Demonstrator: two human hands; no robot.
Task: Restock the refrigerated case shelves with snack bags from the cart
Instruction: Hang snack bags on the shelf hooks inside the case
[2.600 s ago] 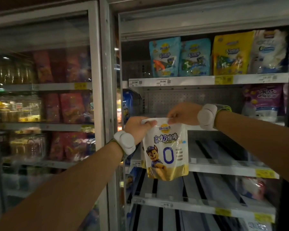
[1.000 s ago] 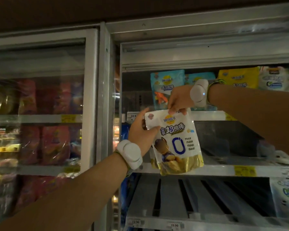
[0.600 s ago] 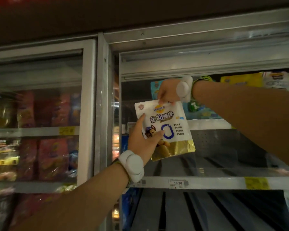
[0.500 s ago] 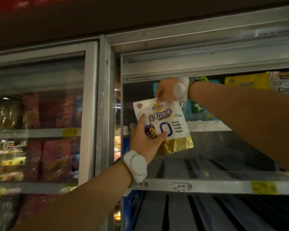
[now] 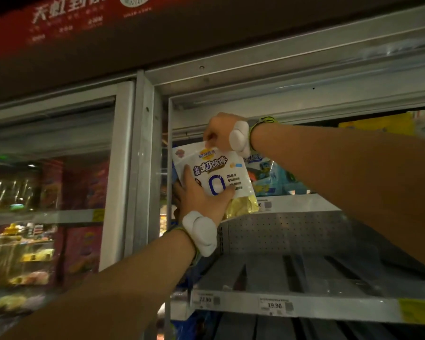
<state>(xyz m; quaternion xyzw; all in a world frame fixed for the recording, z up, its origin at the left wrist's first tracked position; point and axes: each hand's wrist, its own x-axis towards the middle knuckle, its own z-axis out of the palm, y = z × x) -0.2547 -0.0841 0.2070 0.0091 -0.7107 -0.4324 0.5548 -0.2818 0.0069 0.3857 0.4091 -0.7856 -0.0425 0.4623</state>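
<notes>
A white snack bag (image 5: 221, 168) with a blue zero and a gold bottom is held up at the left end of the top shelf (image 5: 295, 201) of the open refrigerated case. My right hand (image 5: 219, 132) pinches its top edge from above. My left hand (image 5: 199, 195) grips its lower left side, thumb across the front. Blue bags (image 5: 270, 175) stand on that shelf just right of it, and a yellow bag (image 5: 378, 123) farther right. The cart is out of sight.
The shelf below (image 5: 304, 271) has bare dividers and price tags (image 5: 275, 305) along its front rail. A closed glass door (image 5: 59, 182) at the left shows red packs behind it. The door frame post (image 5: 145, 168) stands just left of the bag. A red sign (image 5: 66, 15) runs overhead.
Both hands have lifted the bag from the middle shelf height up to the top shelf's left end. My left hand slid from the bag's top corner to its lower side. The view tilted upward.
</notes>
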